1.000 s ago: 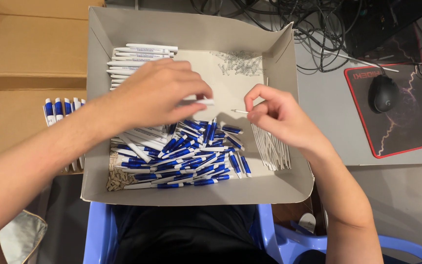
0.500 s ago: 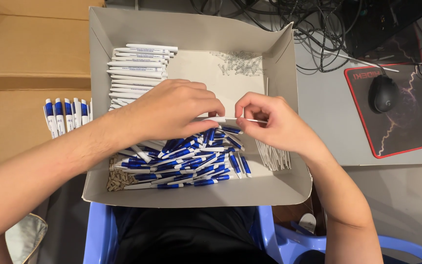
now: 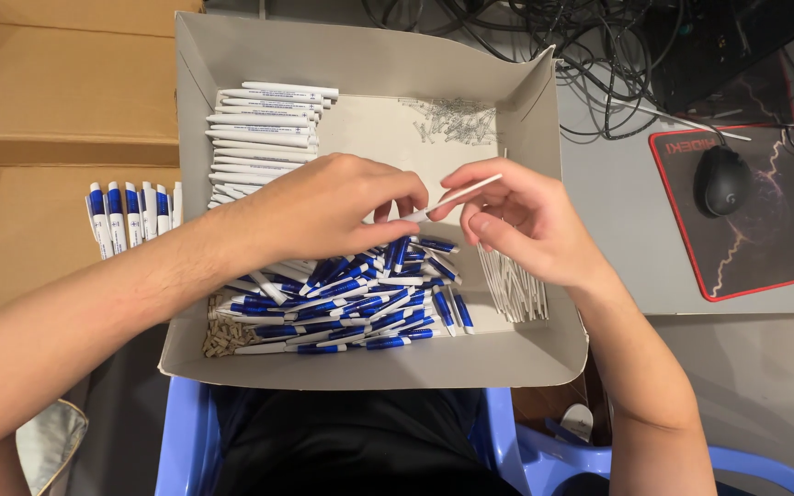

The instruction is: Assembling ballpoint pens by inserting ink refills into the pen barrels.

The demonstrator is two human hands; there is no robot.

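Inside grey box (image 3: 369, 363): blue pen parts (image 3: 360, 298), white barrels (image 3: 264, 129); both hands pinch thin white refill (image 3: 457, 197)

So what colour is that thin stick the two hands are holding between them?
White. The thin stick shows best in the head view, pinched between the left hand and right hand.

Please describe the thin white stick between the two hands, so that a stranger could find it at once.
Look at the open grey cardboard box. Above its middle, the left hand and right hand meet. The thin white stick is pinched between them, alone and lifted, unlike the loose sticks lying on the box floor.
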